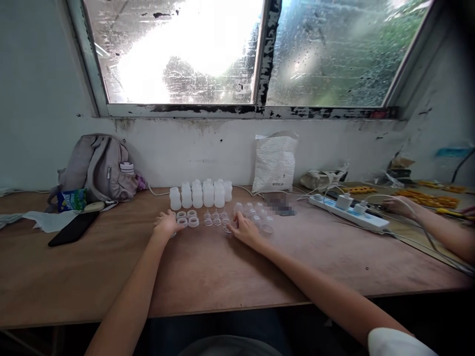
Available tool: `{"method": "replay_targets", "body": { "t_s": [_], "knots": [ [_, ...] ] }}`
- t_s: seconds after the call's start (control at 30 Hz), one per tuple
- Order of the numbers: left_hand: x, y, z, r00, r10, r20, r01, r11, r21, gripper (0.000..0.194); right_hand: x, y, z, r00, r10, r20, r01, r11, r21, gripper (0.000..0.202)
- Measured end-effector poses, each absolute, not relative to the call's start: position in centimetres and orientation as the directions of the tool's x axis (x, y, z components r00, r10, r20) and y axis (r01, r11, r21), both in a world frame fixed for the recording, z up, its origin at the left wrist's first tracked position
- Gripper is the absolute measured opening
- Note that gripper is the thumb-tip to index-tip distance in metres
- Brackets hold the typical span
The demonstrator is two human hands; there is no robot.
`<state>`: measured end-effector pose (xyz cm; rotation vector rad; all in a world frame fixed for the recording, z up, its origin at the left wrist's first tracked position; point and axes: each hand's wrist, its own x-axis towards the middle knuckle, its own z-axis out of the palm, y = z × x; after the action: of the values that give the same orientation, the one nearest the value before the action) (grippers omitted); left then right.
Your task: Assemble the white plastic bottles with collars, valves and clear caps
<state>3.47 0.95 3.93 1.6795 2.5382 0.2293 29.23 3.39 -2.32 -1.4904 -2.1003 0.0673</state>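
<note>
My left hand (166,225) rests at the left end of several clear rings (193,222), its fingers bent around something I cannot make out. My right hand (243,230) is at the right side of several small clear funnel-like pieces (217,221), fingertips at the round base of one of them. Behind both hands, frosted white bottles (197,197) stand upright in rows near the wall. Clear dome-like caps (256,215) lie in rows just beyond and right of my right hand, which partly hides them.
A backpack (102,168), a black phone (74,229) and a snack packet (72,200) lie left. A white bag (275,163) leans on the wall. Right are a power strip (351,212) with cables, orange parts (426,199) and another person's hand (401,206).
</note>
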Motion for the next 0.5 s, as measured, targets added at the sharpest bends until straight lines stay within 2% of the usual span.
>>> {"method": "replay_targets", "body": {
  "t_s": [0.13, 0.27, 0.37, 0.43, 0.5],
  "knots": [
    [3.2, 0.6, 4.6, -0.355, 0.930, -0.094, 0.916, 0.366, 0.165, 0.073, 28.9, 4.2, -2.8, -0.252, 0.896, 0.366, 0.872, 0.374, -0.316, 0.031],
    [3.1, 0.9, 5.1, -0.357, 0.933, -0.044, 0.917, 0.359, 0.174, 0.060, 28.7, 3.8, -2.8, -0.310, 0.850, 0.426, 0.805, 0.473, -0.359, 0.023],
    [4.9, 1.0, 4.7, -0.304, 0.922, 0.238, 0.920, 0.219, 0.326, 0.048, 28.4, 3.3, -2.4, -0.308, 0.811, 0.498, 0.699, 0.547, -0.460, 0.017],
    [7.2, 0.9, 3.7, -0.194, 0.857, 0.478, 0.894, -0.046, 0.446, 0.042, 28.2, 2.9, -2.0, -0.282, 0.808, 0.517, 0.627, 0.563, -0.538, 0.017],
    [9.8, 0.6, 2.3, -0.070, 0.797, 0.600, 0.810, -0.306, 0.501, 0.039, 28.0, 2.5, -1.8, -0.239, 0.829, 0.506, 0.561, 0.543, -0.625, 0.021]
  ]
}}
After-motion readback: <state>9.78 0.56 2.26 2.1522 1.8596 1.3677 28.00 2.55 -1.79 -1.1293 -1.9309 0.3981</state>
